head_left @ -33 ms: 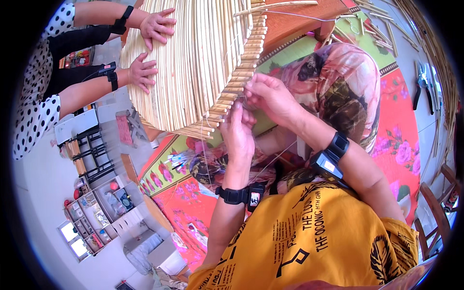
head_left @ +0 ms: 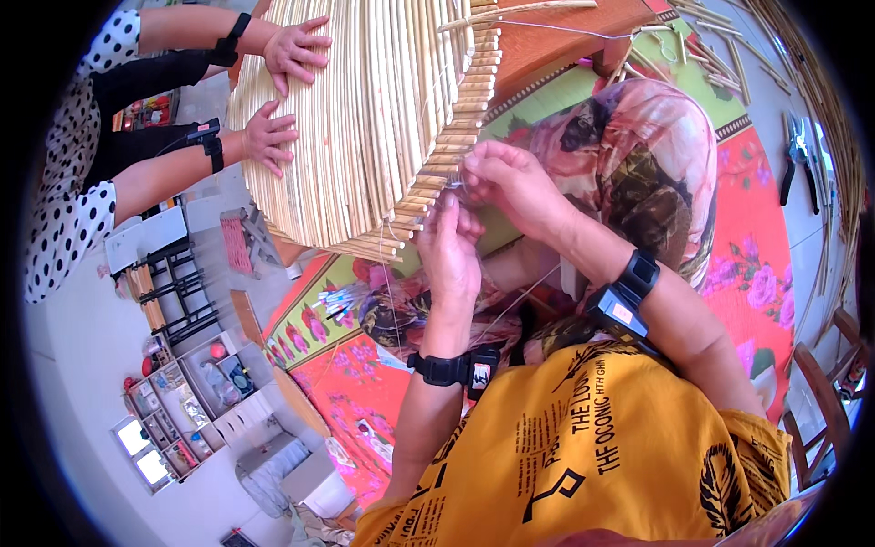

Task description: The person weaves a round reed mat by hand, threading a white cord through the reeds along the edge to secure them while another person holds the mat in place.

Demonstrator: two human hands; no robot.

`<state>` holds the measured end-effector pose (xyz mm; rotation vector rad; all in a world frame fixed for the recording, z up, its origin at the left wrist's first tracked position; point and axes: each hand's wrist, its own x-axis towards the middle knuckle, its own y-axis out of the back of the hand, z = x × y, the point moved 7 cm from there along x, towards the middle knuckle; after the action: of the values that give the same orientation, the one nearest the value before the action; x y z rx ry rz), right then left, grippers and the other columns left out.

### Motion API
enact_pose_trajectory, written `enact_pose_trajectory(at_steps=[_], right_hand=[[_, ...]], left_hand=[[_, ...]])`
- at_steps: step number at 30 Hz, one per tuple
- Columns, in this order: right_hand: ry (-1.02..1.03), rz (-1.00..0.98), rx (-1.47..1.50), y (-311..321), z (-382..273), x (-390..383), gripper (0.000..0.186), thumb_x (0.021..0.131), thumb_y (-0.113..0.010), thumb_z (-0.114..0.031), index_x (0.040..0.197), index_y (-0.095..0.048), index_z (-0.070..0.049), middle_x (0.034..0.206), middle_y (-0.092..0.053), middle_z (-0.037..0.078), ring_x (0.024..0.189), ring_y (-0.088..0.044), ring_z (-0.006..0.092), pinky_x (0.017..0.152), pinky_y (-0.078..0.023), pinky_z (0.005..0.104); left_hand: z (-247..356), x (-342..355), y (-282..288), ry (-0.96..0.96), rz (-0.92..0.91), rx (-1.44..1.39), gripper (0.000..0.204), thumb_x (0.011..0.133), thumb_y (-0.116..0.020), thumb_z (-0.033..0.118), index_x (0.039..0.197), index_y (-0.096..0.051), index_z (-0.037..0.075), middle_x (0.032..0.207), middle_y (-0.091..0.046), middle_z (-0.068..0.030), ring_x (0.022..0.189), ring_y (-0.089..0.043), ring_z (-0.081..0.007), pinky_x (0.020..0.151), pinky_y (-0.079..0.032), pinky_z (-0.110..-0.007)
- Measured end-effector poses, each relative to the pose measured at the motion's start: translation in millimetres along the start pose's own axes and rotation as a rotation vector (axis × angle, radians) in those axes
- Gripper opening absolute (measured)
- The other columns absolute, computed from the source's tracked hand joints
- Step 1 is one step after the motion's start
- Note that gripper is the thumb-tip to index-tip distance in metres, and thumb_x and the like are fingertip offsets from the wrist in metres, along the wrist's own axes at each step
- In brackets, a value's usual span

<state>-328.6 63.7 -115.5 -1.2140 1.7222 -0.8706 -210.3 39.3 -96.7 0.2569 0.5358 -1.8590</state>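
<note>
left hand and right hand are partly curling, grasp i cannot tell; one stick panel is lying just beyond their fingers, two co-worker's hands resting on it

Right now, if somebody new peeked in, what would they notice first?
Probably the big panel of pale, round straw-coloured sticks at the top, with another person's spread hands resting on its left side. Next comes the bright yellow shirt with black print at the bottom; its wearer's left hand and right hand are close together by the panel's lower right edge.
</note>
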Motion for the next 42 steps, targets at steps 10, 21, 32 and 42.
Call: enact_pose_trajectory(at_steps=[10, 21, 32, 42], right_hand=[[0.022, 0.102, -0.268, 10.3, 6.4, -12.6, 0.01, 0.093, -0.056, -0.017, 0.093, -0.061, -0.008, 0.081, -0.059, -0.003, 0.07, -0.052, 0.0062, 0.067, -0.044, 0.0213], [-0.034, 0.09, -0.095, 8.8, 11.5, -11.6, 0.011, 0.093, -0.059, -0.017, 0.096, -0.062, -0.007, 0.08, -0.06, -0.003, 0.065, -0.051, 0.0054, 0.064, -0.045, 0.0207], [-0.085, 0.013, 0.152, 2.9, 16.6, -14.0, 0.01, 0.095, -0.056, -0.013, 0.097, -0.061, -0.005, 0.08, -0.061, -0.001, 0.064, -0.052, 0.0055, 0.062, -0.046, 0.0201], [-0.105, 0.049, 0.106, -2.1, 15.6, -16.6, 0.011, 0.096, -0.057, -0.016, 0.1, -0.06, -0.006, 0.08, -0.059, -0.001, 0.066, -0.052, 0.0068, 0.063, -0.047, 0.0222]], left_hand=[[9.6, 2.2, -3.5, -0.047, -0.019, -0.027, 0.016, 0.093, -0.059, 0.01, 0.106, -0.062, 0.002, 0.077, -0.057, 0.0008, 0.067, -0.052, -0.0079, 0.063, -0.044, -0.023], [10.9, 0.3, 5.0, -0.165, -0.048, 0.25, 0.009, 0.089, -0.064, 0.01, 0.093, -0.063, 0.002, 0.08, -0.06, 0.0012, 0.068, -0.05, -0.0046, 0.064, -0.042, -0.019], [0.7, -18.0, 11.0, -0.111, -0.068, 0.15, 0.005, 0.091, -0.059, 0.006, 0.092, -0.061, 0.001, 0.074, -0.055, 0.001, 0.065, -0.049, -0.0066, 0.068, -0.047, -0.024], [6.9, -30.5, -3.0, -0.116, -0.16, 0.3, 0.005, 0.09, -0.059, 0.006, 0.09, -0.061, 0.001, 0.069, -0.054, 0.0016, 0.061, -0.049, -0.0054, 0.067, -0.049, -0.024]])
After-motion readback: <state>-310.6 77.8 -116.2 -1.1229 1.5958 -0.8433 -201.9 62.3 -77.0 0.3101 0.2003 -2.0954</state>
